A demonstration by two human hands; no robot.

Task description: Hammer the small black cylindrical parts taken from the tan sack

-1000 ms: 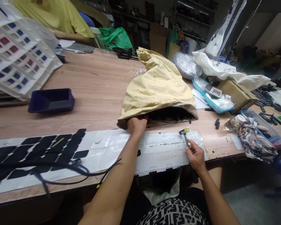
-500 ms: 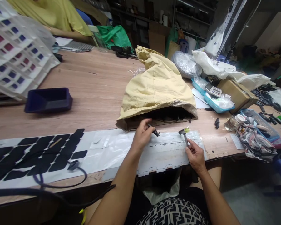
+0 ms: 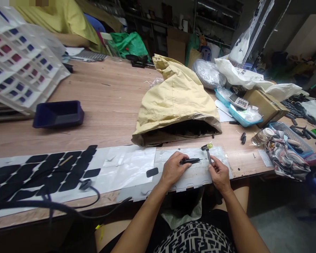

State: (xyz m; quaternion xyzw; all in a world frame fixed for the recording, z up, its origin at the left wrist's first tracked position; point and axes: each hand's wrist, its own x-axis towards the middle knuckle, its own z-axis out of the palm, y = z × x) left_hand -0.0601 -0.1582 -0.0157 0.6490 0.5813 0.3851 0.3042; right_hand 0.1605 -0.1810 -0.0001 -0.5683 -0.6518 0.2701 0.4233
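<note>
My left hand (image 3: 174, 168) is closed on a slim black plastic part (image 3: 191, 160), which points to the right with a thin tip. The part's exact kind is unclear. In my right hand (image 3: 220, 175) is a small hammer (image 3: 207, 147), its handle gripped low and its head, with a yellow-green face, up. The part's tip lies just left of the hammer handle. Both hands are over a grey-white board (image 3: 171, 179) at the table's front edge. Behind them lies a yellow cloth sack (image 3: 179, 98), its dark mouth facing me, with black pieces inside.
Black rounded pads lie on a white sheet (image 3: 129, 161) at the left, crossed by a black cable (image 3: 94, 193). A dark blue tray (image 3: 58, 119) is behind. Rightward are blue baskets (image 3: 246, 121), a jar (image 3: 262, 137) and a patterned cloth (image 3: 287, 160). Another person's yellow sleeve (image 3: 76, 24) shows at the back left.
My left hand has moved from the sack's mouth rightward and toward me, bringing the black part beside the hammer. My right hand and the hammer stay nearly in place.
</note>
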